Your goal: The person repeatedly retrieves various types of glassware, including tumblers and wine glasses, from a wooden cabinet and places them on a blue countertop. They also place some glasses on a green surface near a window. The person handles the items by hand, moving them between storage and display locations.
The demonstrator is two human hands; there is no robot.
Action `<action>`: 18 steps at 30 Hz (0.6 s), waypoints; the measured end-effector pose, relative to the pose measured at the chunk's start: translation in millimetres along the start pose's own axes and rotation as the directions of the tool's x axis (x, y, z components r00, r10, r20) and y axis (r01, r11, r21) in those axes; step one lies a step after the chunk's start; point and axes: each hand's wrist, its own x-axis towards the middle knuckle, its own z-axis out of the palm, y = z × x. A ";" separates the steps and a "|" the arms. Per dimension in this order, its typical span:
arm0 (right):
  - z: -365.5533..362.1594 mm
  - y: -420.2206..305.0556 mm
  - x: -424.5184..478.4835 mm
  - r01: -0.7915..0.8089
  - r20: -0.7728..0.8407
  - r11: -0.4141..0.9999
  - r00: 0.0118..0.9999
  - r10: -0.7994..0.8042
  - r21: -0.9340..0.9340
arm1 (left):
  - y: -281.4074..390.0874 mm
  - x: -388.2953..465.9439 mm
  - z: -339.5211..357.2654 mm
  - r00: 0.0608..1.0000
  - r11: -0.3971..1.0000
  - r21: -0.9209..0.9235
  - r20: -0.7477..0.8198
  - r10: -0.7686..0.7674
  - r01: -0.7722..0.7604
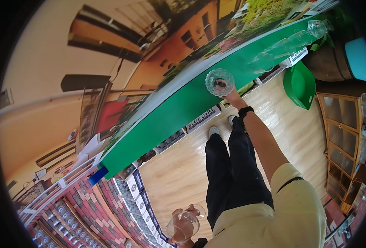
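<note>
My left hand [186,221], low in the view, holds a clear stemmed glass [179,231] with a rounded bowl. The glass is tilted, its round foot beside my fingers. My right hand [231,96] reaches out to the green shelf top [167,124] and grips a clear glass vessel [212,88] with a scalloped rim. My fingers show through its glass; whether its base touches the shelf cannot be seen. Farther right along the same shelf, a clear glass [263,63] is closest to my right hand. Several more glasses [317,29] stand beyond it in a row.
Printed cartons [203,119] sit under the shelf. A green plastic basin [299,85] is on the wooden floor [173,173] at right, near a wooden cabinet [340,124]. Stacked boxes [142,201] line the left. A mural [133,62] backs the shelf.
</note>
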 end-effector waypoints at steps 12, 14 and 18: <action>-29.1 -0.6 -2.4 -0.103 0.157 0.971 0.985 0.069 0.217 | -13.4 -0.8 10.2 0.999 0.996 -0.085 0.012 0.042 -0.041; -33.2 8.2 -2.5 -0.033 0.072 0.978 0.997 0.019 0.207 | -11.9 -4.9 20.2 0.999 0.996 -0.074 -0.002 0.041 -0.041; -36.1 9.7 -42.3 -0.030 -0.081 0.938 0.995 0.062 0.346 | -15.4 -11.8 13.2 0.998 0.998 -0.039 0.045 0.051 -0.049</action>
